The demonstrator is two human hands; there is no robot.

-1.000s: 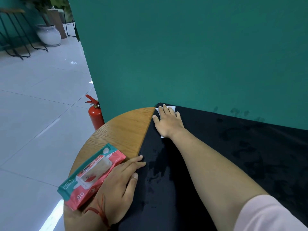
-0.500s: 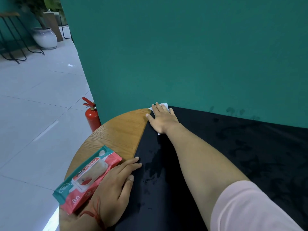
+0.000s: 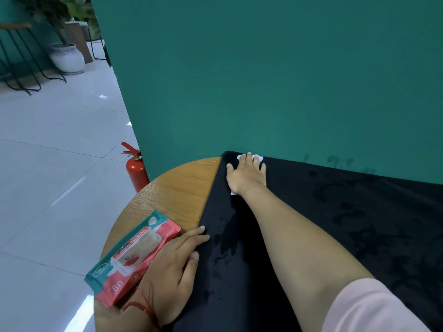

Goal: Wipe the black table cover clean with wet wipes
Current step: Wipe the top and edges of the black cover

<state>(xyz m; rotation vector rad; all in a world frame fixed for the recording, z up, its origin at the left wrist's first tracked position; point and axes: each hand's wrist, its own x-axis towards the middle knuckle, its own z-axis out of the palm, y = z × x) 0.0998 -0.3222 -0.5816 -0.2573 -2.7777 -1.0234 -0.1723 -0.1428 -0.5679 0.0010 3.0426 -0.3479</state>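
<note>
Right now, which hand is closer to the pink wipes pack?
Left. The left hand rests against the wipes pack; the right hand presses a white wipe at the far corner of the black cover.

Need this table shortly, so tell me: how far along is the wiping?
Done: wet streaks mark much of the cover, near its left edge and across the right. In hand: the right hand presses a wipe flat on the far left corner; the left hand rests flat at the cover's edge, against the pack. Left: matte stretches between the streaks look unwiped, though hard to judge.
</note>
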